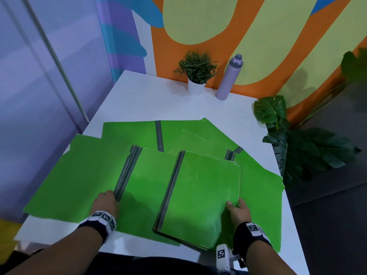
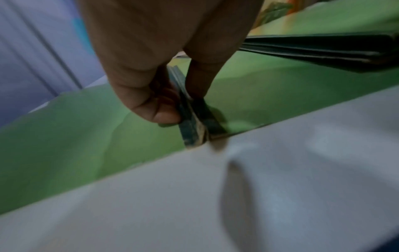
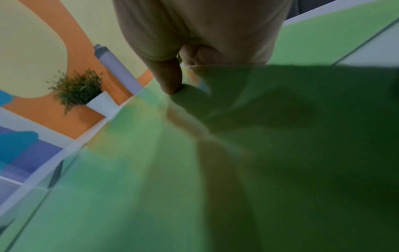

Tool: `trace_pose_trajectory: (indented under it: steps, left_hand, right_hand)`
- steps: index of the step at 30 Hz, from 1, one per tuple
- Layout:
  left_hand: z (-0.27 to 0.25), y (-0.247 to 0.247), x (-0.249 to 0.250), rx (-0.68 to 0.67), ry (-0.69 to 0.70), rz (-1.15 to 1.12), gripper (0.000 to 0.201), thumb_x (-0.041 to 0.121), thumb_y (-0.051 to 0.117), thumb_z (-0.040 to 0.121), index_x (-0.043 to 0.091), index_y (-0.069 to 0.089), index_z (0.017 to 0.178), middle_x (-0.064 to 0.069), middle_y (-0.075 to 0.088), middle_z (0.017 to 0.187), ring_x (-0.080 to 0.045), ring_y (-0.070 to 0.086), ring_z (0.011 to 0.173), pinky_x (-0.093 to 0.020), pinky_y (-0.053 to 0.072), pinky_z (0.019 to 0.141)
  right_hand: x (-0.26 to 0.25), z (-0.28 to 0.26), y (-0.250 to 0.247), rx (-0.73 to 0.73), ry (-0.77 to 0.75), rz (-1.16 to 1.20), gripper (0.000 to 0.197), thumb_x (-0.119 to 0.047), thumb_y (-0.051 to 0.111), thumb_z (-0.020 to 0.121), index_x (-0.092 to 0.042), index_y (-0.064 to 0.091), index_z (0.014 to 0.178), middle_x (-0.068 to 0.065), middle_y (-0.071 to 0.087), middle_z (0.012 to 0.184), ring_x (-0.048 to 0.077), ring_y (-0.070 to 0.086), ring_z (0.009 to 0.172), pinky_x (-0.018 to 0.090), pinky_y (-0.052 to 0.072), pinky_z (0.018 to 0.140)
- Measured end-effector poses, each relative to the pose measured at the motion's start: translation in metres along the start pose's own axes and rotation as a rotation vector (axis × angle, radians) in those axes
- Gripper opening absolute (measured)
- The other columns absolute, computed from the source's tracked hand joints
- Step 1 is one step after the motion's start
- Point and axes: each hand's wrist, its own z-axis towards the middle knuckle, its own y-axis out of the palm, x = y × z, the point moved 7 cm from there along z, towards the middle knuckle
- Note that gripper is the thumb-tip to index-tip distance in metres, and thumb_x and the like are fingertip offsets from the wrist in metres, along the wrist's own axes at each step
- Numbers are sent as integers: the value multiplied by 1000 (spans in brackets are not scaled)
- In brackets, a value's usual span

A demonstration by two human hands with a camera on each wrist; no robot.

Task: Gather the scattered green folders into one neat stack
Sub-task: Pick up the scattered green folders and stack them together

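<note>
Head view: closed stack (image 1: pixel 200 195) lay near-centre on the counter (image 1: pixel 151 100), its spine running away from the body, R hand (image 1: pixel 237 211) gripping its right edge; L wrist view: L hand (image 2: pixel 151 81) pinching the open folder's (image 2: pixel 71 129) spine; R wrist view: thumb (image 3: pixel 170 76) pressed on top.

Far table (image 1: pixel 139 96) bare before plant (image 1: pixel 196 74), bottle (image 1: pixel 228 78)

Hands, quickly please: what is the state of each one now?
Left hand: pinching the grey spine of an open folder.
Right hand: gripping the edge of the closed folder stack.
</note>
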Motion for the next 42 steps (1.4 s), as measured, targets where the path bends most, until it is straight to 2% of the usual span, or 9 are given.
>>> trace_pose_trajectory:
  steps: [6,10,15,20,24,29,35,40,42]
  left_hand:
    - [9,-8,-3,-59,-36,-32,8,4,51,92,-1,55,95,-15,65,88,-26,62,75,-33,56,76]
    - [-1,-70,23,252,33,-120,11,5,49,90,-4,56,88,-24,63,91,-33,54,72,-46,53,72]
    - [-39,-179,63,593,164,-238,18,12,37,95,-1,50,98,-28,57,92,-42,54,82,-50,39,66]
    - [-68,-223,79,689,227,-634,19,9,39,97,0,45,112,-33,61,89,-46,57,82,-41,35,68]
    - [-52,-179,84,422,147,-746,32,10,41,97,3,53,126,-26,62,114,-33,54,95,-33,36,79]
    - [-41,-76,84,-100,59,-724,25,18,41,97,5,54,114,-12,55,85,-26,52,75,-43,47,75]
    - [-55,-38,91,-388,-8,-900,70,35,59,90,14,21,146,-14,36,147,-33,35,135,-51,28,111]
    - [-47,-52,79,-275,-26,-928,64,26,59,89,13,29,144,-14,38,149,-35,34,137,-56,25,113]
    - [-42,-60,71,-216,-65,-987,65,25,59,89,15,28,145,-14,35,151,-37,33,138,-58,25,112]
  right_hand:
    - [5,1,4,-35,30,-143,50,-12,49,94,-1,32,140,22,43,138,38,46,121,48,38,104]
    - [-7,5,-14,47,9,-37,46,-3,39,96,-9,34,141,25,49,124,29,50,86,47,44,93]
    - [-31,8,-40,151,-58,36,48,-2,37,97,-14,35,143,21,43,141,43,51,117,42,45,91]
    - [-36,12,-39,161,-93,50,47,-2,38,97,-13,37,143,23,49,136,36,61,89,34,49,70]
    - [-36,3,-23,87,-44,125,47,-2,38,98,-16,37,143,20,43,143,41,45,125,47,39,99]
    - [-44,-8,7,-68,-41,292,39,-8,41,98,-19,45,135,18,38,147,39,37,132,49,35,101]
    - [-51,-15,45,-339,-91,473,37,-12,39,97,-19,46,133,10,37,149,34,33,137,54,25,110]
    - [-57,-8,33,-216,-384,-274,49,-21,45,95,-31,36,142,9,37,150,28,39,131,38,31,108]
    - [-35,0,32,-179,-427,-829,79,-40,59,83,-43,13,147,7,15,158,35,22,140,57,24,111]
